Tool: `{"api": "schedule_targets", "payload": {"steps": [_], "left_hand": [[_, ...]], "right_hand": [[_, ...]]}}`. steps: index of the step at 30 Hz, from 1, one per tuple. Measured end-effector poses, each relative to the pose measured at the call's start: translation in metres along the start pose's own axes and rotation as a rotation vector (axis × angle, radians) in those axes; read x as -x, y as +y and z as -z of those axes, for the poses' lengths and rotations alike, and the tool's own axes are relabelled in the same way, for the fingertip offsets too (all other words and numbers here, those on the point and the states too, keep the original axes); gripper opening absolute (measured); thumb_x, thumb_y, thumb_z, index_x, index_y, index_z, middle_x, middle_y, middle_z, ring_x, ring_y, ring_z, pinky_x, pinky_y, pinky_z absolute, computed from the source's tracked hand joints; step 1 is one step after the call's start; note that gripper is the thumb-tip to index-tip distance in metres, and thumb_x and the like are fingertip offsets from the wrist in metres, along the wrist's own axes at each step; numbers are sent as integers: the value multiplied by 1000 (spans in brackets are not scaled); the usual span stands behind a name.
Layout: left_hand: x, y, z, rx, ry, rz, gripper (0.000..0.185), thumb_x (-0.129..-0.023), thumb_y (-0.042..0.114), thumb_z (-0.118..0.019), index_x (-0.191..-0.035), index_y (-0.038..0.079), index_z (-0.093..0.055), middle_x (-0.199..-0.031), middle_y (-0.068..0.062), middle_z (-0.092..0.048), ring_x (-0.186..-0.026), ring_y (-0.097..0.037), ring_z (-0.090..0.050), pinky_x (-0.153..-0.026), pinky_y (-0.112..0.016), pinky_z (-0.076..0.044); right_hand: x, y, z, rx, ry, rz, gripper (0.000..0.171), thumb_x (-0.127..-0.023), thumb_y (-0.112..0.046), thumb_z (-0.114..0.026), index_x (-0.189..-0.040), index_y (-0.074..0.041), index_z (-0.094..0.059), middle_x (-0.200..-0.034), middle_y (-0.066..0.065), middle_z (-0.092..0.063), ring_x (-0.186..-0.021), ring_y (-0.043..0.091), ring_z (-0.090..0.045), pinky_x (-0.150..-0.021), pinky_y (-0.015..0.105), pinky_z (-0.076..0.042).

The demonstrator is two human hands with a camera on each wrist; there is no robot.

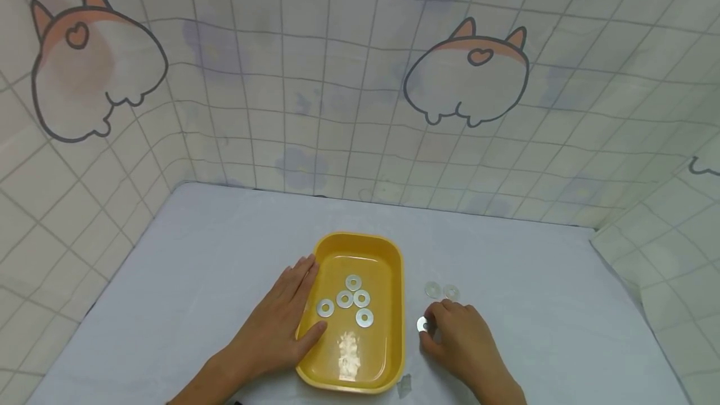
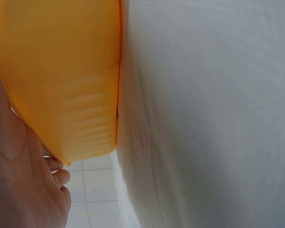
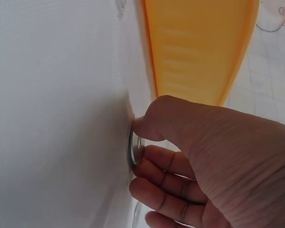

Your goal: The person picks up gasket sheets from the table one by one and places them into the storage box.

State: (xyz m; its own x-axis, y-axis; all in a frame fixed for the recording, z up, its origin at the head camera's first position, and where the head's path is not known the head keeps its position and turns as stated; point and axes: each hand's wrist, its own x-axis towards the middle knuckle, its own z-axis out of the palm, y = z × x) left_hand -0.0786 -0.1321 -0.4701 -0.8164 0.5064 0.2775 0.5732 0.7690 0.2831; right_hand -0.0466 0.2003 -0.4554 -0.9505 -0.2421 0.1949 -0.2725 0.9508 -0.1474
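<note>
While lying flat on the white surface (image 1: 225,255) just right of the yellow tray (image 1: 394,305), one washer (image 1: 422,324) pinched between thumb and fingertips of right hand (image 1: 458,339). Left hand (image 1: 278,324) flat, fingers straight against tray's left wall, thumb hooked over rim. Five washers (image 1: 349,300) inside tray; two more washers (image 1: 441,291) just beyond right hand.

No readable text, labels, brands or numbers anywhere, only cartoon drawings on the backdrop (image 1: 360,80)
</note>
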Motion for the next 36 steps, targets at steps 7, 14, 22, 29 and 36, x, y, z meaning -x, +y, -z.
{"api": "schedule_targets", "payload": {"steps": [7, 14, 22, 29, 36], "left_hand": [[0, 1, 1, 0, -2, 8, 94, -97, 48, -68, -165, -4, -28, -175, -17, -28, -162, -33, -31, -137, -23, 6], [1, 0, 0, 0, -8, 10, 94, -98, 49, -67, -165, -4, -27, -175, -18, -28, -163, -33, -30, -136, -21, 9], [1, 0, -1, -1, 3, 0, 95, -97, 49, -67, -165, -4, -27, -174, -18, -29, -162, -34, -31, -136, -21, 8], [0, 1, 1, -2, -8, -1, 94, -98, 49, -66, -165, -4, -27, -175, -17, -27, -163, -34, -30, -136, -22, 9], [0, 1, 0, 2, -20, 9, 95, -98, 49, -66, -165, -4, -26, -176, -17, -25, -163, -34, -29, -135, -21, 11]], "right_hand": [[-5, -10, 1, 37, -138, -170, 18, -77, -25, -80, -76, -15, -65, -68, -5, -55, -65, 12, -50, -69, 33, -46], [-7, -19, 1, 72, -170, -211, 26, -75, -23, -79, -69, -15, -55, -64, -3, -46, -61, 14, -43, -64, 32, -39], [-2, -16, -1, 60, -75, -146, 17, -70, -20, -79, -74, -15, -63, -65, -5, -51, -62, 12, -47, -63, 31, -42], [-4, -10, 2, 10, -48, -97, 16, -69, -22, -82, -79, -16, -70, -69, -8, -57, -66, 10, -52, -66, 31, -47], [-7, -6, 1, -63, -110, -131, 15, -72, -23, -84, -84, -18, -76, -74, -10, -62, -68, 6, -51, -68, 30, -51]]}}
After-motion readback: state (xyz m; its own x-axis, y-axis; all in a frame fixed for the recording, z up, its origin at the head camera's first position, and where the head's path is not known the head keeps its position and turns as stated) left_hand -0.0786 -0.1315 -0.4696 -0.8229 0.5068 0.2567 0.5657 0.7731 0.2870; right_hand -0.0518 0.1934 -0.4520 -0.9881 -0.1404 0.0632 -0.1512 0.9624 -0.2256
